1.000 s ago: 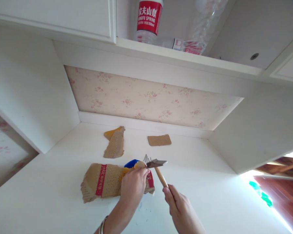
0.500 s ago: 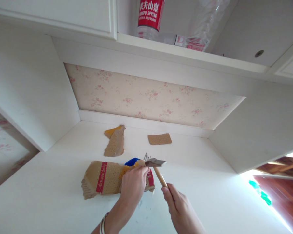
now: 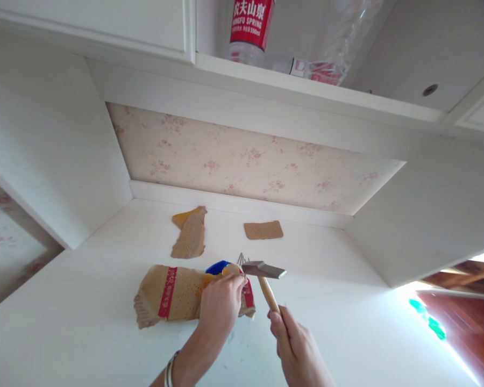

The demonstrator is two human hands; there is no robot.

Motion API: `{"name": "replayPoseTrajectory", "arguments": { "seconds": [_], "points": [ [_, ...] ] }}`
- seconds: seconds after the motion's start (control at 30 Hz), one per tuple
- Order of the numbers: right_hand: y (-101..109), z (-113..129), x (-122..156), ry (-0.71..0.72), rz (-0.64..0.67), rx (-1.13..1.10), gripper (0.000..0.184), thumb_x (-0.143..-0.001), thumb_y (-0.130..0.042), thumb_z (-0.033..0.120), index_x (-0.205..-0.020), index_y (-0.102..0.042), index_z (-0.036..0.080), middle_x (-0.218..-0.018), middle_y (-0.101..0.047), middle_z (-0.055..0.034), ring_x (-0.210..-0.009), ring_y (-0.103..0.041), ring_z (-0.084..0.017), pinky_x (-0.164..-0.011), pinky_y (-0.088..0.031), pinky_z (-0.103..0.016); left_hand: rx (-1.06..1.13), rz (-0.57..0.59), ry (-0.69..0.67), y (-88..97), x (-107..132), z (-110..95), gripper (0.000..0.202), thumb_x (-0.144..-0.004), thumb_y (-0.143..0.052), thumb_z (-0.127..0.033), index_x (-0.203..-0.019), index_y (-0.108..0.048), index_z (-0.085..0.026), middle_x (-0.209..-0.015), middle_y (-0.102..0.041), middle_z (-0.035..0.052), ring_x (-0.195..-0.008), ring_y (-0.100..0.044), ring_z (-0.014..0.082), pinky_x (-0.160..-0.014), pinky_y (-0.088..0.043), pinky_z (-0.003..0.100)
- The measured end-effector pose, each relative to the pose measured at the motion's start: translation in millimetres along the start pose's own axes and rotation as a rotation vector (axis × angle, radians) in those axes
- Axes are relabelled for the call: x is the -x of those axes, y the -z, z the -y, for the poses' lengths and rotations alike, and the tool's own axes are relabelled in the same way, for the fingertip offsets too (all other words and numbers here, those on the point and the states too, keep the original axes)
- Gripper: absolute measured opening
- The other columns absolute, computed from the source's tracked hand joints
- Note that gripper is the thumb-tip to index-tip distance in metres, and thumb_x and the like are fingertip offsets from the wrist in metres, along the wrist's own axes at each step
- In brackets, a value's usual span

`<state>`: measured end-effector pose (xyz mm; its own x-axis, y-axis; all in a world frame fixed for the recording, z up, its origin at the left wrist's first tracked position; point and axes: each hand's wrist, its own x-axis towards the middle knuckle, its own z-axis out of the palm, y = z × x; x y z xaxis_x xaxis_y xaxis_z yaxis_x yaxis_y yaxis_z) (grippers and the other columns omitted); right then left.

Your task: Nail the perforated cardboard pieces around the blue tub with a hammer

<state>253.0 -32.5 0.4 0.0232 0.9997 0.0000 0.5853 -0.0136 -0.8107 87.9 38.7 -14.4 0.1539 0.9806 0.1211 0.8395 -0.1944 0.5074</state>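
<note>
My right hand (image 3: 292,338) is wrapped round the wooden handle of a hammer (image 3: 264,270), whose metal head is level beside my left fingertips. My left hand (image 3: 221,301) rests over the right part of a crumpled brown cardboard piece (image 3: 185,293) with red printed bands. Its thumb and fingers are pinched together there; what they hold is hidden. Just beyond them, several thin grey nails (image 3: 241,258) show, partly covered by the hammer head. A blue object (image 3: 218,267) and yellowish material lie at the cardboard's far edge.
On the white desktop (image 3: 326,301), a torn cardboard strip (image 3: 190,236) and a small cardboard rectangle (image 3: 263,230) lie farther back. Overhead is a shelf (image 3: 318,88) with plastic bottles (image 3: 252,27). White side panels (image 3: 56,150) stand left and right.
The hammer head has shifted slightly to the right, away from my left fingertips, with my right hand. My left hand and the cardboard look the same.
</note>
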Motion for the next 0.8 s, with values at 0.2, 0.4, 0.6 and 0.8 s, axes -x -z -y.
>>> {"name": "replayPoseTrajectory", "arguments": {
  "seconds": [0.2,0.4,0.6,0.8],
  "points": [
    [-6.9,-5.3,3.1,-0.013,-0.014,-0.013,0.043,-0.099,-0.031,0.059,-0.076,-0.048,0.027,-0.057,-0.048,0.0053,-0.049,-0.044,-0.015,-0.049,-0.036,-0.024,-0.01,0.02,0.003,0.4,1.3,0.2,0.026,-0.1,-0.046,-0.025,-0.099,-0.072,-0.029,-0.095,-0.076,-0.001,-0.085,-0.072,0.0181,-0.067,-0.045,0.024],
    [-5.1,-7.5,2.5,-0.062,0.015,-0.043,0.042,-0.097,-0.034,0.061,-0.076,-0.048,0.027,-0.059,-0.048,0.0049,-0.052,-0.043,-0.016,-0.048,-0.035,-0.025,-0.03,0.019,-0.002,-0.3,0.8,0.0,0.026,-0.1,-0.045,-0.025,-0.098,-0.071,-0.028,-0.094,-0.076,-0.0007,-0.085,-0.072,0.0181,-0.067,-0.045,0.025],
    [-3.8,-6.8,2.2,-0.052,0.022,-0.043,0.041,-0.097,-0.034,0.06,-0.077,-0.048,0.027,-0.06,-0.048,0.0048,-0.054,-0.042,-0.016,-0.051,-0.035,-0.026,-0.044,-0.024,-0.021,-2.8,1.2,0.5,0.027,-0.101,-0.045,-0.026,-0.095,-0.071,-0.029,-0.091,-0.075,-0.0026,-0.081,-0.071,0.0172,-0.063,-0.043,0.025],
    [-3.7,-7.5,1.8,-0.046,-0.005,-0.041,0.04,-0.098,-0.034,0.059,-0.079,-0.049,0.027,-0.059,-0.048,0.0054,-0.052,-0.042,-0.016,-0.052,-0.034,-0.026,-0.074,-0.044,-0.011,-4.9,2.7,0.3,0.028,-0.101,-0.045,-0.031,-0.097,-0.072,-0.029,-0.089,-0.074,-0.0009,-0.079,-0.07,0.0179,-0.064,-0.043,0.026]
  ]
}}
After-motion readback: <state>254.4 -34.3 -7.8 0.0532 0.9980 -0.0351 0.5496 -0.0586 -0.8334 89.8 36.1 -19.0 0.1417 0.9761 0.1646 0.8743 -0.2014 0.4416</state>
